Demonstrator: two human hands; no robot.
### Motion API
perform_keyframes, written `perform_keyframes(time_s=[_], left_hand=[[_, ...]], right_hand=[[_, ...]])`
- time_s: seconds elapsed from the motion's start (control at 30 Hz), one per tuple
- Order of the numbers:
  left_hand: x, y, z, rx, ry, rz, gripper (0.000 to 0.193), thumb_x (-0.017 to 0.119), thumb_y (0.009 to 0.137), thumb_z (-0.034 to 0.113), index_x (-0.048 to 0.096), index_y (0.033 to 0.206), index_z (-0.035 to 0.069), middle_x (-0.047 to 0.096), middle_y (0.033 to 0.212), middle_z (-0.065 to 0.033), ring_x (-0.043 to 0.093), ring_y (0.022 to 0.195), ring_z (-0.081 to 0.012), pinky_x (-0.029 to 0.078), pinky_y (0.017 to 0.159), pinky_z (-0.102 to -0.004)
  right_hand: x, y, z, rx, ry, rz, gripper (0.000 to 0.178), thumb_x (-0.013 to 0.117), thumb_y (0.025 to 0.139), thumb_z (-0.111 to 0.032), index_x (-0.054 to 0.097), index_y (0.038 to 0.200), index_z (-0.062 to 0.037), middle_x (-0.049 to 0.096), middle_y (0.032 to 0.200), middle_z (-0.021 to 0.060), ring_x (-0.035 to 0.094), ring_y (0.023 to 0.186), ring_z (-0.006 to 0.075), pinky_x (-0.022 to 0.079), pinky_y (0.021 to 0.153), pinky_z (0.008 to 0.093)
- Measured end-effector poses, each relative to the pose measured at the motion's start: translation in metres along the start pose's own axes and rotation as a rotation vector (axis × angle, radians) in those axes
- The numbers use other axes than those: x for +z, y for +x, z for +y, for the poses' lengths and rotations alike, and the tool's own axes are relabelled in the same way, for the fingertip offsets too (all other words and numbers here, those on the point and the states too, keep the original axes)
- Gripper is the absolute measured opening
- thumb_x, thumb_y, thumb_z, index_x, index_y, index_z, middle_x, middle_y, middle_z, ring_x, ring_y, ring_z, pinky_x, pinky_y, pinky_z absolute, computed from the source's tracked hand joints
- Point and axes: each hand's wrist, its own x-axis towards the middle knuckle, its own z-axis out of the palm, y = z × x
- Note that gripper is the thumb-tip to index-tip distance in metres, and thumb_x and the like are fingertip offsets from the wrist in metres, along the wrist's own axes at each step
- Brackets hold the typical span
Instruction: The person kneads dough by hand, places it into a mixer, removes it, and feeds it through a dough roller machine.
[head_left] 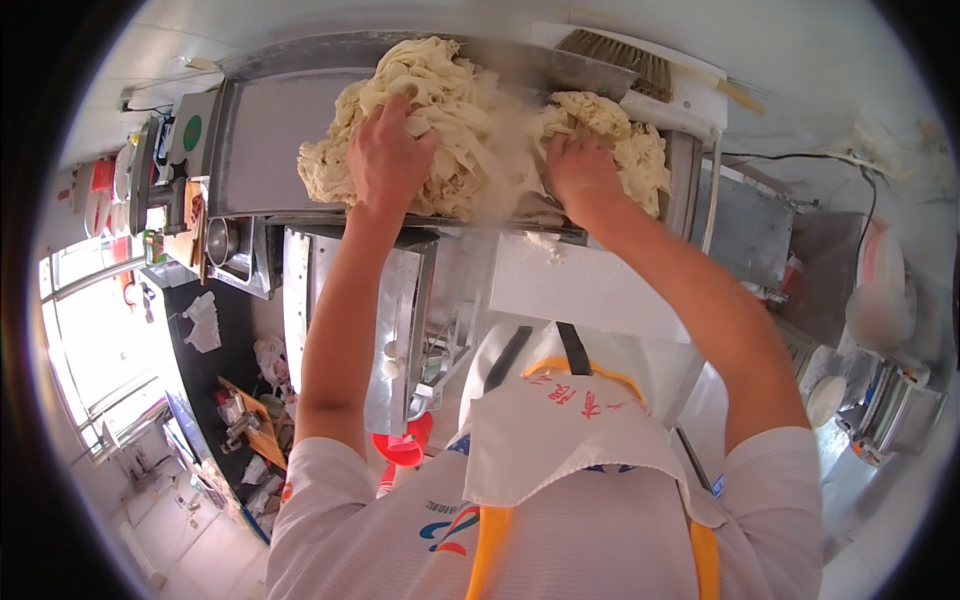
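A big heap of pale, shaggy dough point(450, 125) lies in a long metal trough point(285, 140). My left hand point(390, 155) is sunk into the left part of the heap, its fingers curled into the dough. To the right, my right hand point(583, 175) is bent over a smaller lump of dough point(640, 160), its fingertips hidden in it. A blurry streak down the picture veils the dough between my hands.
Behind the trough, at the right, a bristle brush point(625, 60) with a wooden handle lies on a white surface. A metal machine housing point(400, 330) stands below the trough, near a red funnel-like container point(405, 440). A dark cabinet point(200, 360) is at the left.
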Motion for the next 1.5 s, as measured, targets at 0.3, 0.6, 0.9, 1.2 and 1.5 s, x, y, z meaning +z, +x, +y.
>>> perform_keyframes(time_s=[0.3,0.6,0.9,1.2,1.5], left_hand=[[-0.001,-0.007,-0.011,0.058,-0.076,0.022,0.037,0.068,0.082,0.017,0.072,0.118,0.012,0.073,0.104,-0.0136,0.071,0.094,-0.0345,0.056,0.085,-0.0449],[-0.027,-0.039,0.010,-0.286,-0.562,-0.363,0.036,0.060,0.088,0.006,0.069,0.123,0.005,0.074,0.105,-0.0179,0.067,0.076,-0.0251,0.053,0.078,-0.0322],[-0.022,-0.021,0.016,-0.357,-0.472,-0.342,0.035,0.057,0.090,0.007,0.063,0.124,0.003,0.071,0.102,-0.0223,0.067,0.094,-0.0361,0.052,0.088,-0.0418],[-0.004,-0.037,0.031,0.198,-0.062,-0.397,0.042,0.069,0.085,0.004,0.061,0.126,0.007,0.059,0.118,-0.0182,0.053,0.115,-0.0401,0.046,0.101,-0.0494],[-0.002,-0.057,0.040,0.149,-0.209,-0.218,0.070,0.069,0.078,0.002,0.053,0.146,0.011,0.041,0.145,-0.0245,0.037,0.136,-0.0484,0.038,0.112,-0.0542]], right_hand=[[-0.050,0.032,0.038,0.187,1.161,0.070,0.045,0.071,0.083,-0.016,0.069,0.127,-0.0115,0.075,0.107,0.0130,0.071,0.093,0.0254,0.054,0.088,0.0356],[-0.046,0.000,-0.008,-0.014,1.200,0.250,0.082,0.083,0.080,-0.043,0.052,0.149,-0.0116,0.047,0.156,0.0194,0.048,0.141,0.0360,0.041,0.115,0.0422],[-0.040,0.015,0.000,0.200,1.280,0.117,0.041,0.075,0.081,-0.023,0.068,0.119,-0.0070,0.062,0.127,0.0138,0.065,0.108,0.0328,0.052,0.096,0.0441],[-0.032,0.009,0.004,0.143,0.759,0.188,0.038,0.067,0.078,-0.005,0.062,0.116,-0.0021,0.059,0.135,0.0120,0.050,0.127,0.0377,0.041,0.107,0.0458],[-0.042,0.002,-0.006,0.273,1.127,0.132,0.041,0.065,0.083,-0.005,0.059,0.124,-0.0017,0.064,0.133,0.0141,0.055,0.125,0.0369,0.045,0.107,0.0427]])
